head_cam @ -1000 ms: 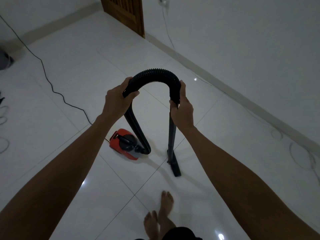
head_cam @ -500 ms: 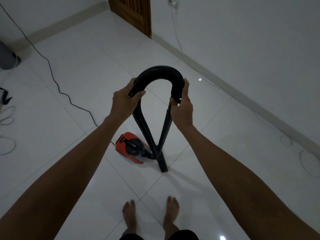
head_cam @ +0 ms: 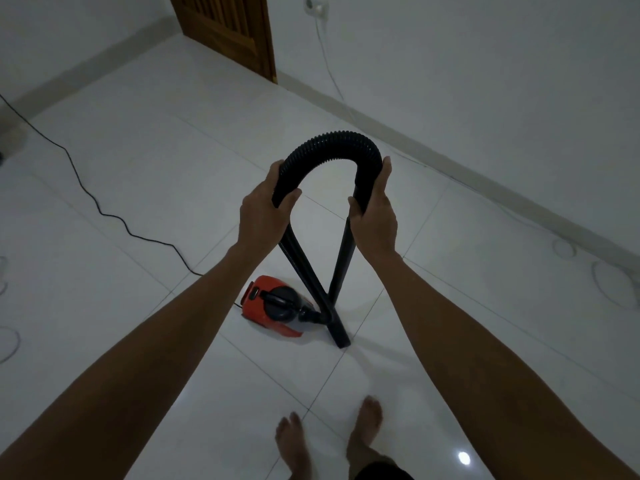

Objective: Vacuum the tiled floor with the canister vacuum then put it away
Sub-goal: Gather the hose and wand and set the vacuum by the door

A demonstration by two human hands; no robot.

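Far left, a black power cord (head_cam: 86, 188) snakes across the white tiled floor (head_cam: 145, 140) toward the red canister vacuum (head_cam: 273, 308), which sits on the tiles near the middle, just left of where hose and wand cross. The left hand (head_cam: 263, 216) has its grip clenched around the left leg of the ribbed black hose (head_cam: 329, 142), which arches high between both hands. The right hand (head_cam: 375, 216) grips the top of the wand (head_cam: 341, 271), fingers wrapped on it, and the wand's foot meets the floor beside the canister. Bare feet (head_cam: 367, 424) stand near. Far behind, a wooden door (head_cam: 228, 29); a wall socket (head_cam: 315, 8) to its right.
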